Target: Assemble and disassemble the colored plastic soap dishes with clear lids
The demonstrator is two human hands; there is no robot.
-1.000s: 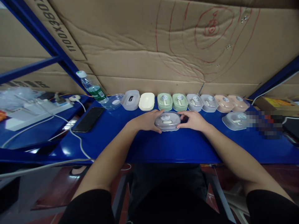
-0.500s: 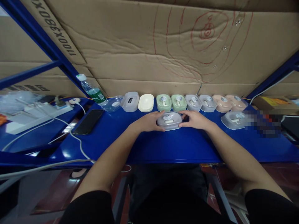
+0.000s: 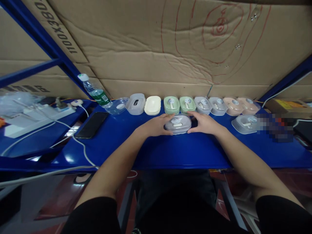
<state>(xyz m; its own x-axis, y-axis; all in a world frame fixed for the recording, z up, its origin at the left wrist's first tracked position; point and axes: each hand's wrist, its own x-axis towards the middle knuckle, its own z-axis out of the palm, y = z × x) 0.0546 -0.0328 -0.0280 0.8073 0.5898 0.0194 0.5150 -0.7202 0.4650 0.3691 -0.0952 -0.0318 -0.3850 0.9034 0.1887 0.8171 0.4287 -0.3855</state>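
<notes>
A grey soap-box-like container with a clear lid (image 3: 178, 123) sits on the blue table in front of me. It has a round sticker and a small white tab on top. My left hand (image 3: 159, 125) is wrapped round its left side, thumb at the front. At the other end, my right hand (image 3: 203, 124) curves round the container, thumb tip against its front right edge and fingers behind; a dark gap shows between palm and box. Just behind stand two green lidded containers (image 3: 171, 105) and two more grey ones (image 3: 202, 105).
Two peach containers (image 3: 234, 106) end the row at right, with another grey one (image 3: 245, 124) before them. Leftward are a cream box (image 3: 152, 106), a translucent box (image 3: 136, 105), a clear lid (image 3: 118, 106), a bottle (image 3: 98, 94), a phone (image 3: 92, 125) and a power strip (image 3: 41, 120).
The view has shifted slightly. The right hand's fingers have reached farther round the back of the grey container, which has barely moved.
</notes>
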